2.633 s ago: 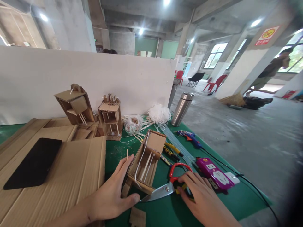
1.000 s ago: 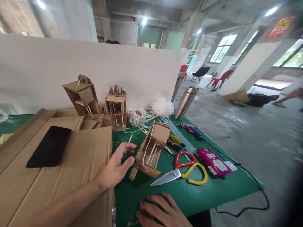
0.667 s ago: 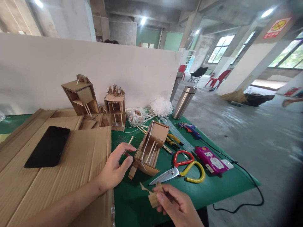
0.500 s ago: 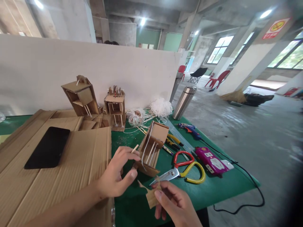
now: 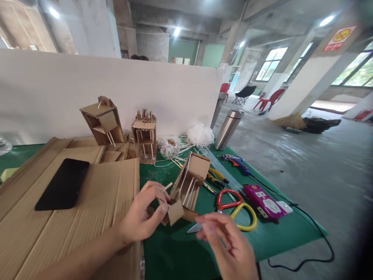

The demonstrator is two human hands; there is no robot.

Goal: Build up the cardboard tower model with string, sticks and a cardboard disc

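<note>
My left hand (image 5: 147, 212) grips a small cut cardboard piece (image 5: 176, 212) between thumb and fingers. A thin wooden stick (image 5: 168, 186) pokes out above its forefinger. Right behind that piece lies a small open cardboard box (image 5: 198, 166), tilted on the table, with white sticks inside and a pale cord along its edge. To the right, my right hand (image 5: 225, 243) has thumb and fingertips pinched together, blurred; whether anything is between them is hidden. It partly covers the scissors (image 5: 245, 217), which have red and yellow handles.
Cardboard sheets (image 5: 116, 186) carry a black phone (image 5: 62, 184) on the left. Two cardboard models (image 5: 101, 122) stand by the white partition (image 5: 163, 89). A steel flask (image 5: 229, 130), glue gun (image 5: 236, 161), pliers (image 5: 217, 177) and purple power strip (image 5: 265, 204) with a cable line the right side.
The cardboard piece has passed from my right hand to my left, now in front of the box. My right hand has moved right, over the scissors. The view has shifted slightly.
</note>
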